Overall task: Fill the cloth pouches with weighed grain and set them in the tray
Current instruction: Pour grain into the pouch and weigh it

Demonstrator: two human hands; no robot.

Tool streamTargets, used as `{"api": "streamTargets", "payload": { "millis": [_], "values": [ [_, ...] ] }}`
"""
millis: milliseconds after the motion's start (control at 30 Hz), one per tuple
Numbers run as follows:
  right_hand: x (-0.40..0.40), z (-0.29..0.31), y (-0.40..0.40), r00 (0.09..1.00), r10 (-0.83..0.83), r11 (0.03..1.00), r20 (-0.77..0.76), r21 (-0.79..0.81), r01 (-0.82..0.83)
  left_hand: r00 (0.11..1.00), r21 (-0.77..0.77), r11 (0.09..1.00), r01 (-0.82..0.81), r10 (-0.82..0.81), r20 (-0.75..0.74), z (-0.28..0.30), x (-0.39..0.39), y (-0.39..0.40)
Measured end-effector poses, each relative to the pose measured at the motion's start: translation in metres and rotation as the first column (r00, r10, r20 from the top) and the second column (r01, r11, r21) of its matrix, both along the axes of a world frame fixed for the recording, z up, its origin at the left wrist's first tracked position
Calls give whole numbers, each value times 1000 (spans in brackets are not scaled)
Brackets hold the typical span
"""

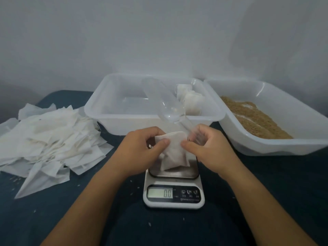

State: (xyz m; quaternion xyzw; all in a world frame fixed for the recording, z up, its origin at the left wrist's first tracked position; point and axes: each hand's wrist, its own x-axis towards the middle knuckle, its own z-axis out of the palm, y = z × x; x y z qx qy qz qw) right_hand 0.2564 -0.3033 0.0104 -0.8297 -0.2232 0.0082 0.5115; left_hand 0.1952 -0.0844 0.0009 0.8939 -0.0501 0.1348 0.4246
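Note:
Both hands hold one white cloth pouch (174, 151) above the steel plate of a digital scale (174, 190), whose display reads 0.0. My left hand (142, 150) pinches the pouch's top left edge. On the other side my right hand (205, 150) pinches the top right edge and also grips the handle of a clear plastic scoop (163, 100), which points up and away over the tray. The white tray (110, 112) behind the scale holds a few filled pouches (190, 102) at its right end.
A second white tub (266, 144) at the right holds brown grain (255, 118). A loose heap of flat pouches (51, 137) lies at the left on the dark blue table cover. Stray grains dot the cover near the scale.

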Motion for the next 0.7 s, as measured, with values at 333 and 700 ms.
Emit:
{"api": "streamTargets", "payload": {
  "millis": [333, 700],
  "values": [
    [4, 0, -3, 994, -96, 991, 54, 103, 90, 966, 81, 963, -258, 259, -5, -4, 5, 6],
    [10, -2, -7, 952, -279, 945, 124, 210, 250, 852, -101, 846, -523, 518, -75, -4, 10, 20]
  ]
}}
